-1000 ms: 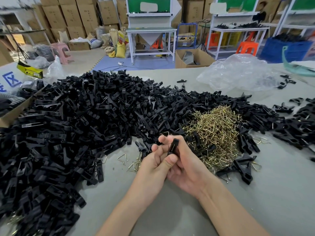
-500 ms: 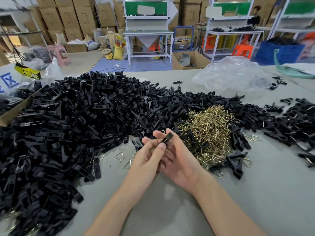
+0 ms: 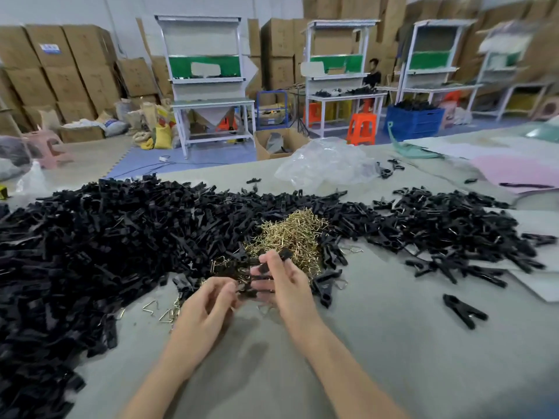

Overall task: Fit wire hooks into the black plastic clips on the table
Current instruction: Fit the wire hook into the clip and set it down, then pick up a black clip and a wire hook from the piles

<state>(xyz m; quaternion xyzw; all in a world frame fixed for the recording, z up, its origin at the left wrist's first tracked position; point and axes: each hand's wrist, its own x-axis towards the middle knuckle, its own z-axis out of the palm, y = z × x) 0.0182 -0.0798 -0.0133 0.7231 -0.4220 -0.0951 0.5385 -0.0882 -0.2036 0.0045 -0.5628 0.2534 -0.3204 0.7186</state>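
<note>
two bare forearms, the left forearm [image 3: 169, 367] and the right forearm [image 3: 341, 367], show from the lower edge. the left grip [image 3: 205, 306] and right grip [image 3: 287, 291] are bare hands with slim fingers, their tips softened by blur.

Beyond my grey table [image 3: 378, 373], brown cardboard boxes [image 3: 69, 74] are stacked high against a pale wall [image 3: 127, 10]. White workbenches with green panels stand in a row, the nearest one [image 3: 211, 102] on blue floor matting [image 3: 145, 160]. An orange stool [image 3: 361, 128] sits beside a blue crate [image 3: 414, 122]. Filled sacks [image 3: 157, 128] slump at the left, near a pink stool [image 3: 50, 146]. A person [image 3: 373, 75] sits at the middle bench. The light is flat and even.
</note>
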